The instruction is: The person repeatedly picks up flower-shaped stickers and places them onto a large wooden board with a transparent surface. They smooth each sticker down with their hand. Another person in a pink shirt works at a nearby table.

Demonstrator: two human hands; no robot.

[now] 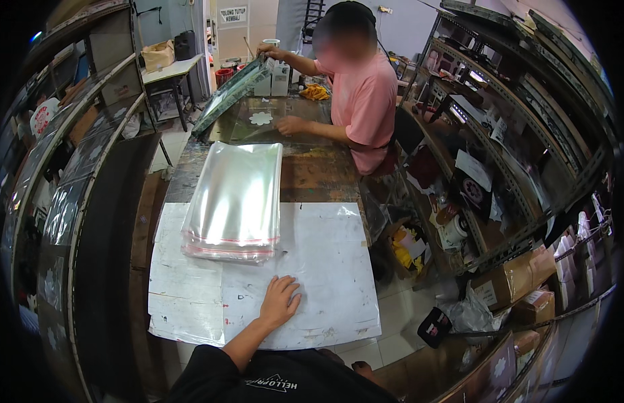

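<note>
My left hand [280, 302] lies flat on the white-covered part of the table [325, 269], fingers stretched out, holding nothing. Just beyond it is a stack of clear plastic bags [239, 195] with red lines along the near edge. Only a small dark bit of what looks like my right hand [362, 368] shows beside my body at the lower edge; its fingers cannot be made out. Across the table a person in a pink shirt [369, 101] holds up a tilted printing screen frame [233, 97]. That person's other hand is beside a white flower shape [261, 118] on the dark tabletop.
Metal shelving [507, 148] crowded with goods runs along the right. More racks [90, 154] line the left. Cardboard boxes [510, 277], a plastic bag and a black cap [434, 326] sit low on the right. A small table [172, 70] with a tan bag stands far left.
</note>
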